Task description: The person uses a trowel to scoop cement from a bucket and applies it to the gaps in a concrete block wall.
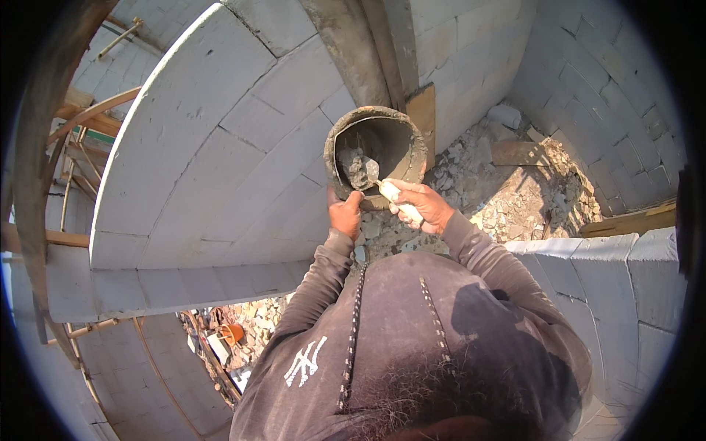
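A mortar-caked bucket is tipped so that its mouth faces me. My left hand grips its near rim at the lower left, fingers partly hidden behind the edge. In my right hand is the pale handle of a trowel, fingers wrapped round it. The trowel's blade reaches inside the bucket, against a lump of wet grey mortar on the left of the bucket's inner wall.
Pale block walls rise at the left and right. Behind the bucket stands a grey post beside a wooden board. Broken rubble covers the floor at right. An orange container lies lower left, near wooden poles.
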Demonstrator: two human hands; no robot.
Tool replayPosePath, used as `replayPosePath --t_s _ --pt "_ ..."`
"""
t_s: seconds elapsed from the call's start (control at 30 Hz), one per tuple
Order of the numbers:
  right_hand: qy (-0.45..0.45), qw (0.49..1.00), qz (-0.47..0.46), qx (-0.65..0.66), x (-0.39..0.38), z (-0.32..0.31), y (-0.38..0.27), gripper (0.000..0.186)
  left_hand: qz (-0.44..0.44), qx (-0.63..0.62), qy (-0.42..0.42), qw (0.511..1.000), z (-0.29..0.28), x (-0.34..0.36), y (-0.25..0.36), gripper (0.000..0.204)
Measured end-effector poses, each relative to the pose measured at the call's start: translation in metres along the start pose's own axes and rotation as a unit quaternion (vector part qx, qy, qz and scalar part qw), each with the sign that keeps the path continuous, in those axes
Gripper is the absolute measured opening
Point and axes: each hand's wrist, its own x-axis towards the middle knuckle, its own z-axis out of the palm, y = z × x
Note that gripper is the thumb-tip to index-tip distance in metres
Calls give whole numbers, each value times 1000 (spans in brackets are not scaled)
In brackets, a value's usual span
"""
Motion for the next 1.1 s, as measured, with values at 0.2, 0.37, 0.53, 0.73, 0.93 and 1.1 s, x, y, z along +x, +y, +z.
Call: replayPosePath --t_s 0.2,0.37,0.53,0.73,0.93,1.1 --pt "8 999 -33 32 -50 39 -67 64 -87 -265 89 956 -34 11 -34 35" --pt "-17 969 -243 -32 -73 99 -191 61 -192 -410 152 879 -84 -10 -102 25" --pt "119 785 -526 -305 -30 169 -321 51 -217 -463 263 818 -107 -52 -137 37" --pt "328 437 -623 -559 67 132 -451 55 -195 -491 252 811 -97 -81 -130 39" --pt "311 407 -658 -552 79 146 -397 55 -142 -393 309 854 -105 -113 -108 28" --pt "154 652 -559 -488 19 109 -249 50 -86 -325 271 902 -111 -87 -115 25"
